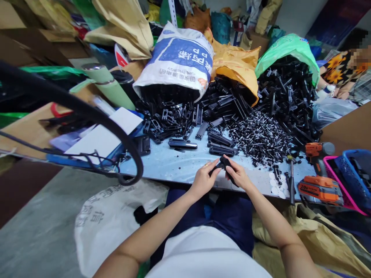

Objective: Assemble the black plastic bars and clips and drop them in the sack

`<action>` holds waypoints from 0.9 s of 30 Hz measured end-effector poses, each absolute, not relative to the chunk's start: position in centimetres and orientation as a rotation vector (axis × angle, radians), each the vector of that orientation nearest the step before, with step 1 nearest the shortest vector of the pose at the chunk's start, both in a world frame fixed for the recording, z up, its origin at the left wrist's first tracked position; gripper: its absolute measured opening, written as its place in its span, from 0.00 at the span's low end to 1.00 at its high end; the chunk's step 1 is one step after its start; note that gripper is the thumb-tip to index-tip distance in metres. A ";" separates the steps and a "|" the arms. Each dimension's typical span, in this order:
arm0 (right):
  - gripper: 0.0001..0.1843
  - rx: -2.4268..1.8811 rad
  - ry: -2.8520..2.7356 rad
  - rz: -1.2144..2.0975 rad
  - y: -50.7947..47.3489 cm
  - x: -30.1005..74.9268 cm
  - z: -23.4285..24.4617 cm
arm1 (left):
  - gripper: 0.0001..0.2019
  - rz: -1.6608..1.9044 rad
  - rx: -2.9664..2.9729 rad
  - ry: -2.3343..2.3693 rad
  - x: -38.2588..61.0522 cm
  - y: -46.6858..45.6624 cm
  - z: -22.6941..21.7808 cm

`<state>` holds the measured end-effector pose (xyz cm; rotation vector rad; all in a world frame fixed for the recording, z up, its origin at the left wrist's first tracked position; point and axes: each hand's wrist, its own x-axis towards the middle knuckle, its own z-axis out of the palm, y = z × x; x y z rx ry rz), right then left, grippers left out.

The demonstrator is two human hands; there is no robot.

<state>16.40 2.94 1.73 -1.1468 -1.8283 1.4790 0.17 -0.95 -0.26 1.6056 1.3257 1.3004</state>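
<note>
The left hand [204, 177] and right hand [240, 175], close together above the near edge of the table [165, 166], are clamped on black parts [230, 170] that appear to meet between them, apparently a hand-fitting step whose next move calls for precise alignment.

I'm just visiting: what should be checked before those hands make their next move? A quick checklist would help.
1. Left hand has hold of black plastic work: ok.
2. Right hand grips it too: ok.
3. Held work fully joined: cannot tell, fingers cover much of it.
4. Small pins on the table, beyond the hands to the right: ok.
5. Orange drill out of both hands, off to the right: ok.
</note>
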 end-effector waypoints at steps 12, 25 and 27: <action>0.30 -1.109 -1.949 1.123 0.8 15.2 -0.5 | 0.17 1.554 1.623 1.431 2.4 -1.0 -0.5; 0.20 -2.171 -1.763 0.076 17.9 30.4 7.1 | 0.21 0.296 2.429 1.227 1.5 0.7 -1.5; 0.18 -2.233 -1.671 0.055 19.9 32.4 7.5 | 0.20 0.207 2.486 1.231 1.6 1.2 -1.3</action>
